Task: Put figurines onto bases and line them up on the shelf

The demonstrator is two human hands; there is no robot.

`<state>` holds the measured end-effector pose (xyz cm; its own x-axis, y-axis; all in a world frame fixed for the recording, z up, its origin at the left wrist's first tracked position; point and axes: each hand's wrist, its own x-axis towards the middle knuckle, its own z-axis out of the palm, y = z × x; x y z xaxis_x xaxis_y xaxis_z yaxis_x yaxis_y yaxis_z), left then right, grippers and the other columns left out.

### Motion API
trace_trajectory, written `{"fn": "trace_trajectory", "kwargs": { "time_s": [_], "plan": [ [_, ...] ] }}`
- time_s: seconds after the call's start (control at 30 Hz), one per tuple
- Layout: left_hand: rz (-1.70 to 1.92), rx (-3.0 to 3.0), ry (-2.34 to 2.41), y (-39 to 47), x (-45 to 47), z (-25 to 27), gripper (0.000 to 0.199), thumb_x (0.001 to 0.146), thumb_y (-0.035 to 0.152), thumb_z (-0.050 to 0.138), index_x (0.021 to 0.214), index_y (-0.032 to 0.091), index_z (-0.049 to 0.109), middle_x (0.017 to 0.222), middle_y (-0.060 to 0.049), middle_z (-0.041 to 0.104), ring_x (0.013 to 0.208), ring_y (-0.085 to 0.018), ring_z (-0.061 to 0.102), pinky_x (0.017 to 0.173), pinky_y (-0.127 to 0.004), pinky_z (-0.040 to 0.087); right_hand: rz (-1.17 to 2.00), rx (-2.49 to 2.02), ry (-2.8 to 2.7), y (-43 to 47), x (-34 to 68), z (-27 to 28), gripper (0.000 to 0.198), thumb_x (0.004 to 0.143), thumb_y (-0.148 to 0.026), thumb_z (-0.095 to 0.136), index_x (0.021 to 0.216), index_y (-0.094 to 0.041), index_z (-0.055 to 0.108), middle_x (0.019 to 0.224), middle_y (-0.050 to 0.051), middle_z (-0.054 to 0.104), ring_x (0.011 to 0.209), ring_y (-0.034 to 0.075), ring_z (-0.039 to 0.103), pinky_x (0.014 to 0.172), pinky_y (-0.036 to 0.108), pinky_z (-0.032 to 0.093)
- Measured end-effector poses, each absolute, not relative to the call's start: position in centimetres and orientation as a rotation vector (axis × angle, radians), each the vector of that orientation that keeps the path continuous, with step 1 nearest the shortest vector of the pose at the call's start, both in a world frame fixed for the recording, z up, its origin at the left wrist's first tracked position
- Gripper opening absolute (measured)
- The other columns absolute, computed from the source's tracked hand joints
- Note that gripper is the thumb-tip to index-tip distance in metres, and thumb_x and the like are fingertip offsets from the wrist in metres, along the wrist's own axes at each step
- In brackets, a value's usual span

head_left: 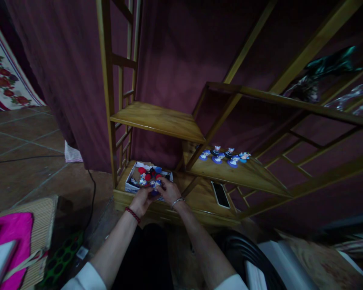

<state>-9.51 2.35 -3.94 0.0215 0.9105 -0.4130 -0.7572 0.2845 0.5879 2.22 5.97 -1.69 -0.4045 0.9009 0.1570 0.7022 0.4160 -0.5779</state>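
Observation:
Both hands meet over the near edge of a white cardboard box [129, 186] on the low wooden shelf. A small purple-and-white figurine [156, 184] is between them. My left hand [141, 200] closes on its purple base from the left, and my right hand [168, 191] pinches it from the right. Several red, blue, black and white figurines [148, 174] lie jumbled in the box behind my fingers. Up and to the right, several purple-based figurines [218, 158] stand in rows on a raised shelf, along with dark ones and a light blue one [245, 157].
A phone [220, 195] lies on the lower shelf to the right. An upper wooden board [160, 121] juts out above the box. At lower left is a woven stool [48, 225] with a pink cloth [24, 229]; a black round object [245, 245] is at lower right.

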Motion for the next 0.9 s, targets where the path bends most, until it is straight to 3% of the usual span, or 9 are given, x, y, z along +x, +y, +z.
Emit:
{"fn": "trace_trajectory", "kwargs": {
  "time_s": [0.3,0.5,0.77,0.9],
  "plan": [
    [1.288,0.225,0.832,2.2,-9.3,-4.0,0.011,0.075,0.009,0.046,0.079,0.011,0.056,0.074,-0.007,0.062,0.068,-0.014,0.059,0.069,-0.034,0.051,0.609,-1.333,-2.289,6.3,3.1,-1.3,0.042,0.070,-0.017,0.053,0.110,-0.027,0.052,0.079,-0.002,0.063,0.066,0.012,0.056,0.068,0.023,0.044],
    [1.289,0.189,0.868,1.8,-9.0,-3.4,0.010,0.076,0.009,0.045,0.079,0.011,0.054,0.071,-0.007,0.061,0.065,-0.014,0.058,0.065,-0.033,0.052,0.554,-1.226,-2.359,6.1,3.5,-0.8,0.040,0.068,-0.012,0.053,0.106,-0.026,0.055,0.096,0.000,0.062,0.076,0.012,0.056,0.074,0.023,0.043],
    [1.300,0.192,0.835,1.1,-8.9,-2.7,0.009,0.076,0.008,0.045,0.080,0.011,0.052,0.074,-0.008,0.061,0.065,-0.013,0.059,0.065,-0.032,0.052,0.596,-1.310,-2.295,5.3,3.7,0.3,0.034,0.069,-0.018,0.054,0.102,-0.022,0.057,0.069,-0.002,0.061,0.058,0.010,0.052,0.061,0.022,0.042],
    [1.306,0.216,0.799,0.6,-9.0,-2.3,0.012,0.074,0.005,0.044,0.079,0.010,0.053,0.076,-0.008,0.061,0.068,-0.014,0.059,0.067,-0.033,0.052,0.711,-1.355,-2.198,5.3,4.0,0.2,0.034,0.067,-0.018,0.055,0.101,-0.022,0.057,0.072,-0.002,0.061,0.061,0.010,0.053,0.063,0.023,0.044]
  ]
}}
